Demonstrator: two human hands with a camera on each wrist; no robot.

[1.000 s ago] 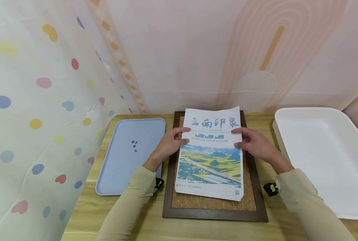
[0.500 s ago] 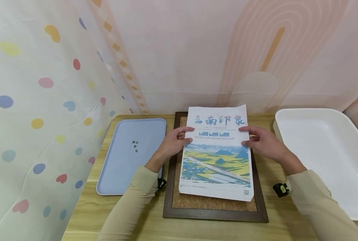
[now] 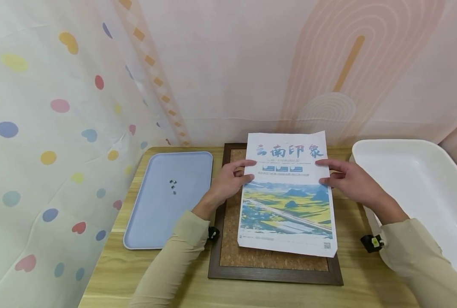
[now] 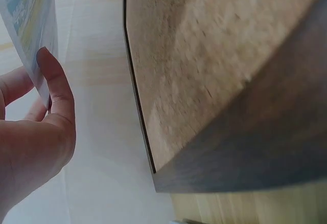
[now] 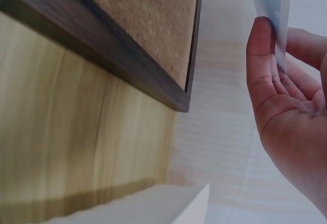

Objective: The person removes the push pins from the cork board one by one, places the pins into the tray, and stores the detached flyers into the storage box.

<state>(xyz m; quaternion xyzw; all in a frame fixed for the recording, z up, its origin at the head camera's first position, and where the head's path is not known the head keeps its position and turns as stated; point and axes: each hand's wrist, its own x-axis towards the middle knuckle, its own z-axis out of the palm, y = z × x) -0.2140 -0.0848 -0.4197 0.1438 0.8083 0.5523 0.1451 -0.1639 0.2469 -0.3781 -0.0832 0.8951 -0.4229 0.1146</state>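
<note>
A printed paper poster (image 3: 287, 196) with large characters and a landscape picture is held up over a cork board (image 3: 228, 252) in a dark wooden frame. My left hand (image 3: 229, 182) pinches the poster's left edge between thumb and fingers. On the opposite edge, my right hand (image 3: 351, 179) has the same kind of pinch. Both wrist views show the sheet lifted off the board, with the left thumb (image 4: 56, 83) and the right thumb (image 5: 261, 55) flat against it. The poster sits to the right over the board, past its right frame edge in the head view, hiding much of the cork.
A light blue tray (image 3: 151, 214) stands to the left, bearing several small dark metallic pieces (image 3: 173, 187). At the right is a deep white plastic tub (image 3: 417, 192). A patterned curtain (image 3: 228, 64) hangs behind the wooden table (image 3: 274, 295).
Both hands have carried the poster to the right across the framed cork board, and more cork shows at the left. The board and tray have stayed put.
</note>
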